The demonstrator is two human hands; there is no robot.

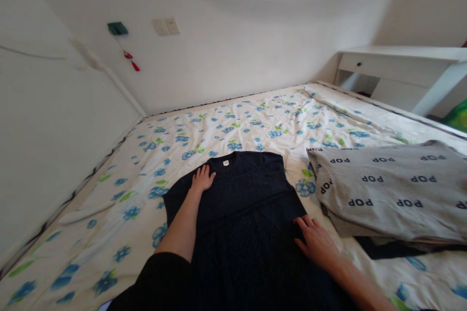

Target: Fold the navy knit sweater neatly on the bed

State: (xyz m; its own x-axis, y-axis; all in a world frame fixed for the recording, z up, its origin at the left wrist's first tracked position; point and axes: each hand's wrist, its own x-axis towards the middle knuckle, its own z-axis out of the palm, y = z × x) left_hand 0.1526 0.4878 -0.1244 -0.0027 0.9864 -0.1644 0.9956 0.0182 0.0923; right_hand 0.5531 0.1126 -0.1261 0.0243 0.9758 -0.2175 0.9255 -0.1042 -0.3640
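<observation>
1. A bed with a white sheet with blue flowers [233, 126] fills the room.
2. A dark blue knit top [248, 204] lies flat, collar away from the person.
3. The left hand [202, 179], fingers open, presses its far shoulder.
4. The right hand [317, 243], also open, rests on its near right edge.

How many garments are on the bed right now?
3 visible: a dark sweater under both hands, a grey POP-print garment on the right, and a dark piece beneath it. More may be hidden.

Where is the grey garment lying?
In the head view, the grey garment lies on the bed, to the right of the dark top and the right hand.
</observation>
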